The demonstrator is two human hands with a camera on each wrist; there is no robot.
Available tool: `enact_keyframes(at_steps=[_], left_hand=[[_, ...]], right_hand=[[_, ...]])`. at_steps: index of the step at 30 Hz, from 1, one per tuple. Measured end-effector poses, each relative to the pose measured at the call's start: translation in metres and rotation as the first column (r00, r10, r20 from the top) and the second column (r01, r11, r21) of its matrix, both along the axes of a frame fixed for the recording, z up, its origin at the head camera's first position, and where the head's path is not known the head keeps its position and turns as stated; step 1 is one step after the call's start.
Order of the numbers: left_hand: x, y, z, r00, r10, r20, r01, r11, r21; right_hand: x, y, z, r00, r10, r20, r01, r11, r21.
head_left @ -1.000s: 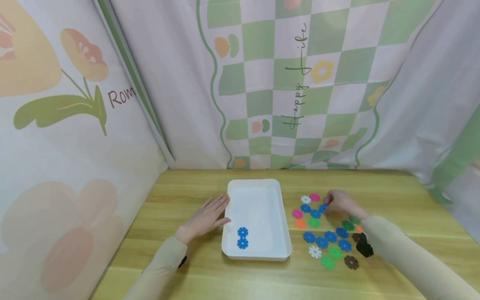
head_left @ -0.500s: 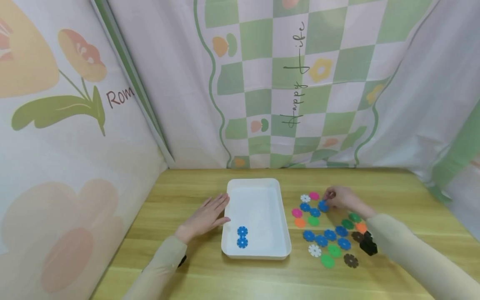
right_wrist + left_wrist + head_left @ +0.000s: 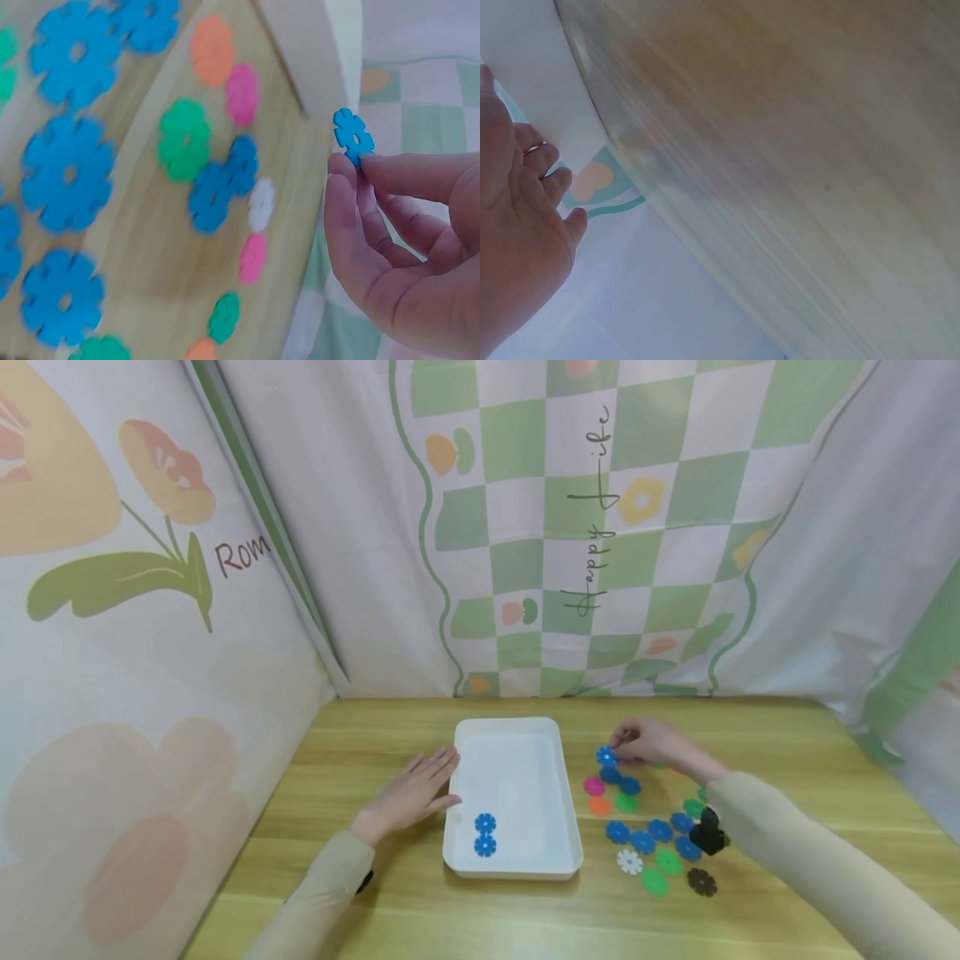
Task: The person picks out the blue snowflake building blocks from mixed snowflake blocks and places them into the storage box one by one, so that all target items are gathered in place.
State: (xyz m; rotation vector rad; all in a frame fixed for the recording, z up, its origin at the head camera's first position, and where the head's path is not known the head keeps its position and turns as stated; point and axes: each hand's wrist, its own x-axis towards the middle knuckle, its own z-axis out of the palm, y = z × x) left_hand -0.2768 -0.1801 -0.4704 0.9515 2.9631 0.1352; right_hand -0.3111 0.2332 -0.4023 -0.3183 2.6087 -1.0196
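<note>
Between thumb and fingertips my right hand (image 3: 651,742) pinches a blue snowflake disc (image 3: 352,138), lifted above the table to the right of the tray. My left hand (image 3: 412,795) rests with fairly straight fingers against the left rim of the white tray (image 3: 517,862). In the left wrist view the left hand (image 3: 525,195) shows its palm beside the tray's wall. Two joined blue discs (image 3: 485,835) lie inside the tray near its front left. Below the held disc are two more blue discs (image 3: 221,184) on the table.
Loose snowflake discs lie right of the tray: several blue ones (image 3: 660,831), a white disc (image 3: 630,862), a pink disc (image 3: 594,786), orange disc (image 3: 599,806), green discs (image 3: 655,882) and a brown disc (image 3: 702,882). A curtain (image 3: 517,568) hangs behind the table.
My right hand has picked the blue disc up from the table and carried it leftward toward the tray. The left hand and the tray have stayed put.
</note>
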Motion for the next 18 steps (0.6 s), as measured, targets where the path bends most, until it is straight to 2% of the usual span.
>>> enact_keyframes(at_steps=[4,12,18], left_hand=[[0.0,0.0,0.001,1.0,-0.007,-0.009,0.007,1.0,0.006],[0.001,0.0,0.003,1.0,-0.017,-0.017,0.018,1.0,0.013],[0.002,0.001,0.005,1.0,-0.015,-0.011,0.015,1.0,0.007]], right_hand=[[-0.004,-0.018,0.003,0.999,0.026,0.038,-0.023,0.997,-0.07],[-0.009,-0.061,-0.001,0.997,0.063,0.041,-0.057,0.988,-0.144],[-0.01,-0.095,-0.008,0.996,0.073,0.053,-0.068,0.994,-0.087]])
